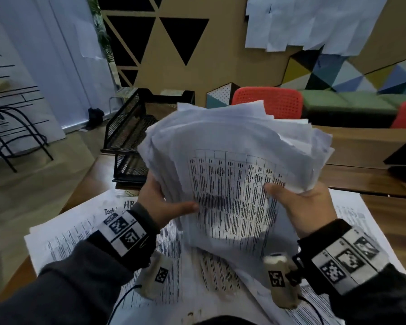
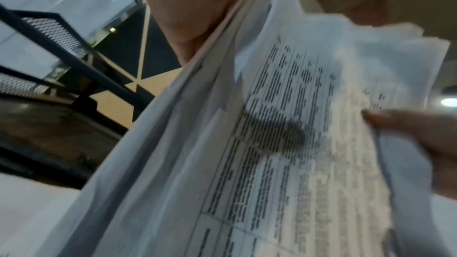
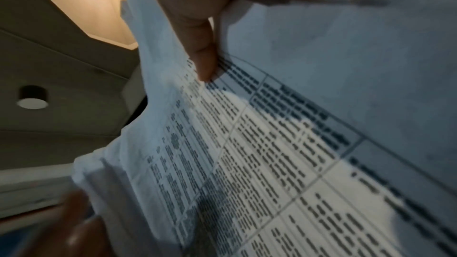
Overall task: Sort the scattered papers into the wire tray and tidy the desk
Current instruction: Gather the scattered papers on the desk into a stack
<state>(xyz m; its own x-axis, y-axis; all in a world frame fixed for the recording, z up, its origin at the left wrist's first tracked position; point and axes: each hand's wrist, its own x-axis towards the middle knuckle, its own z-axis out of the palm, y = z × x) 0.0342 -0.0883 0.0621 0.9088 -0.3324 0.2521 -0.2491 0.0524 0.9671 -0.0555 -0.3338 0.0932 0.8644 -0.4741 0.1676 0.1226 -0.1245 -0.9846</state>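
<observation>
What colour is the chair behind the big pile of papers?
The chair is red, with tiny holes in its back. The head view shows it best.

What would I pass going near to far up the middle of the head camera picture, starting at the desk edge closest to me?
Loose printed sheets on the desk → the paper stack held up by the left hand and right hand → black wire tray → red chair → triangle-patterned wall.

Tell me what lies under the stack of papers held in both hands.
Under the stack of papers, held by the left hand and right hand, more printed sheets lie spread on the wooden desk. Whatever sits directly beneath the stack is covered.
</observation>
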